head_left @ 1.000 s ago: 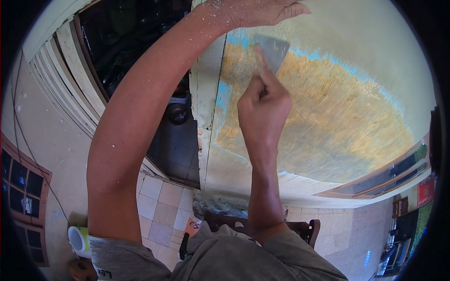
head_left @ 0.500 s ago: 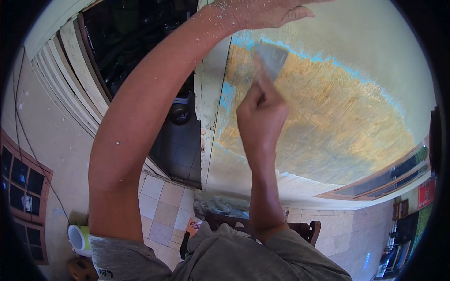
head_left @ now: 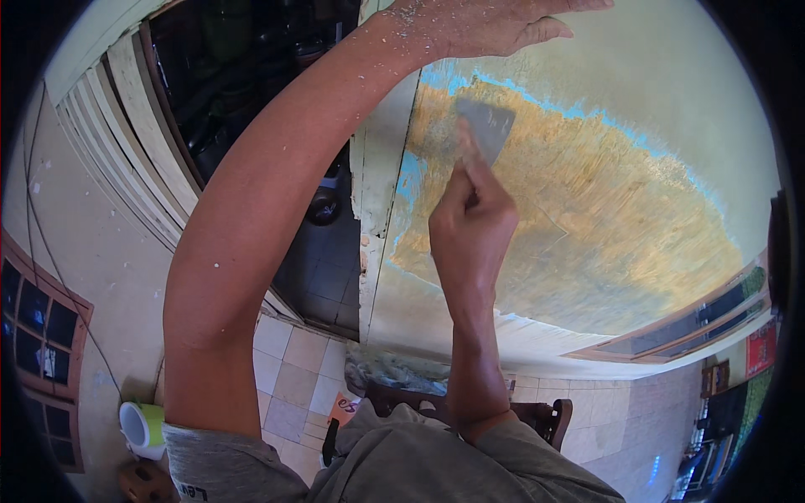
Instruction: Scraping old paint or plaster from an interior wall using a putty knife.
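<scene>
We note right hand point(head_left: 471, 220) closed around handle of flat grey metal scraper point(head_left: 485, 127), index finger laid along it; blade pressed flat against door panel, upper left of scraped patch. We see left hand point(head_left: 478, 23) spread open, palm flat on pale green painted wooden door point(head_left: 671, 92) above scraper, forearm dusted with paint flecks. Bare orange-brown wood patch point(head_left: 587, 218) ringed by blue underlayer. Left of door: dark opening. Far below: beige floor tiles point(head_left: 293, 377), green-and-white cup point(head_left: 142, 425) at left, dark wooden chair point(head_left: 545, 417) under us.
</scene>
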`<state>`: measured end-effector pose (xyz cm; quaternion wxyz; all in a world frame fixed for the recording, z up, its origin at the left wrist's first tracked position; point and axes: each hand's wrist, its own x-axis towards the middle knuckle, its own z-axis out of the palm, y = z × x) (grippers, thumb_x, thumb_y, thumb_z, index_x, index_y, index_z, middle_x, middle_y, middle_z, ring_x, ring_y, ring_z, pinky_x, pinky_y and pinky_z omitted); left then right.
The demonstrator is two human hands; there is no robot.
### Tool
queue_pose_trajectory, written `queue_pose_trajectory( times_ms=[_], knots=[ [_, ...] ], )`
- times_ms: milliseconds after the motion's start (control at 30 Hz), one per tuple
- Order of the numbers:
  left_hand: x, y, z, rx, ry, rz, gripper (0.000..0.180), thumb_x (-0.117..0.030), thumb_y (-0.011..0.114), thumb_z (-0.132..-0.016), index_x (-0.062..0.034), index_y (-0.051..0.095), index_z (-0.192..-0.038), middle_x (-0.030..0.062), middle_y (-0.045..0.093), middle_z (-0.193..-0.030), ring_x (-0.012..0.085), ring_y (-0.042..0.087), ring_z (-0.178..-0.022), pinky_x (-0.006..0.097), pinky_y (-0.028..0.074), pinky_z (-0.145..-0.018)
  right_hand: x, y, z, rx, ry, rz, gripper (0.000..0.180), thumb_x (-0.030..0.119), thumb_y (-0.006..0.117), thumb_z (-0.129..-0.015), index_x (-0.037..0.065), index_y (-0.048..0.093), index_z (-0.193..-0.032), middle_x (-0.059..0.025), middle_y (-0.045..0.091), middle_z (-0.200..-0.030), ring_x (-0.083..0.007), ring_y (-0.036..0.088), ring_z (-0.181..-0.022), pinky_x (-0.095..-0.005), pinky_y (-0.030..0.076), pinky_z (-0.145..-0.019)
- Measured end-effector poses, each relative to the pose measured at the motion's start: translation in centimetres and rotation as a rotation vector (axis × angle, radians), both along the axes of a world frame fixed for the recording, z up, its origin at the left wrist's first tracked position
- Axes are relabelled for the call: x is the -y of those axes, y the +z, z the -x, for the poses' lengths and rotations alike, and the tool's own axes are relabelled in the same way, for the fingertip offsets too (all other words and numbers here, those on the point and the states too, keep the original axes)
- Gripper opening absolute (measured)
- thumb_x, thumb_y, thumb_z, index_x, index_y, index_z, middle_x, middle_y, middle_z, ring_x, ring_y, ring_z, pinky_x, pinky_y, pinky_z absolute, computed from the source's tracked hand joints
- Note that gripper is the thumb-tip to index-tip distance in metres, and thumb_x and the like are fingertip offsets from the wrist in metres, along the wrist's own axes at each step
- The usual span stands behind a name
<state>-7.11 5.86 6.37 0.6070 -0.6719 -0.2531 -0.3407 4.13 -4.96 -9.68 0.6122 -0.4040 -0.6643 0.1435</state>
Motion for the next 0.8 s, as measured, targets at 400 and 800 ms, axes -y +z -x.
queue_pose_trajectory(
  times_ms=[400,800],
  knots=[
    [-0.8,0.1,-0.2,0.000,-0.063,-0.025,0.060,-0.047,0.048,-0.106,-0.0228,0.036,-0.159,0.0102,0.021,-0.169,0.0317,0.014,-0.157,0.053,0.007,-0.129,-0.5,1.8,0.1,-0.038,-0.013,-0.086,0.045,-0.007,0.051,-0.095,0.005,0.067,-0.135,0.0029,0.050,-0.068,-0.0038,0.037,-0.060,-0.0241,0.032,-0.052],
    [-0.4,0.4,-0.4,-0.007,-0.133,0.070,0.060,-0.046,0.049,-0.106,-0.0208,0.036,-0.159,0.0119,0.020,-0.169,0.0333,0.014,-0.157,0.055,0.008,-0.129,0.1,1.5,-0.2,0.054,-0.009,-0.005,0.049,-0.009,0.051,-0.093,0.005,0.064,-0.138,-0.0112,0.073,-0.091,-0.0036,0.047,-0.065,-0.0252,0.040,-0.055]
  ],
)
